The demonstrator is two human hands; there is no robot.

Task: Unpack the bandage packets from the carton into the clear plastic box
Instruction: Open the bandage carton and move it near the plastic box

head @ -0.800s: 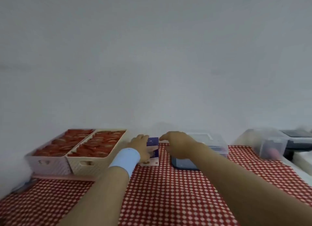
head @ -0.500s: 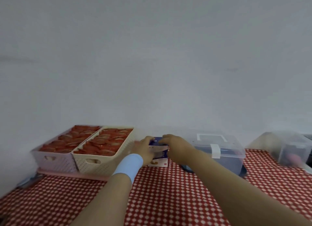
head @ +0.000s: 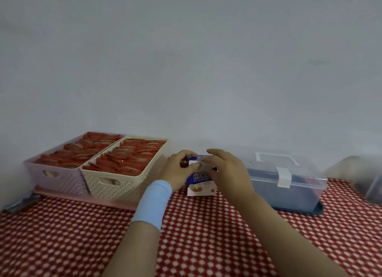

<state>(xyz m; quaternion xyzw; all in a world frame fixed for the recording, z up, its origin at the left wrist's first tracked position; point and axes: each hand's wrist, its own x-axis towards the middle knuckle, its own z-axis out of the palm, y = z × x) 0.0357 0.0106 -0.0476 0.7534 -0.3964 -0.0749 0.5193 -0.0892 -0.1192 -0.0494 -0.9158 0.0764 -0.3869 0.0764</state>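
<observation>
A small blue and white bandage carton (head: 200, 183) stands upright on the red checked tablecloth, at the far middle of the table. My left hand (head: 179, 170), with a light blue wristband, grips the carton's left side and top corner. My right hand (head: 226, 172) lies over the carton's top right, fingers curled on its top flap. Just to the right stands the clear plastic box (head: 289, 185), lid closed, with a white latch and handle, dark contents showing through. The bandage packets are hidden inside the carton.
Two woven baskets, pale pink (head: 60, 178) and cream (head: 122, 183), full of red packets, stand at the back left on a pink tray. Another clear container (head: 359, 177) sits at the far right edge. A grey wall rises behind the table (head: 206, 235).
The view has tilted down and shifted, so the table looks nearer. Both hands have closed in on the carton; the right hand moved from over the clear box onto the carton's top.
</observation>
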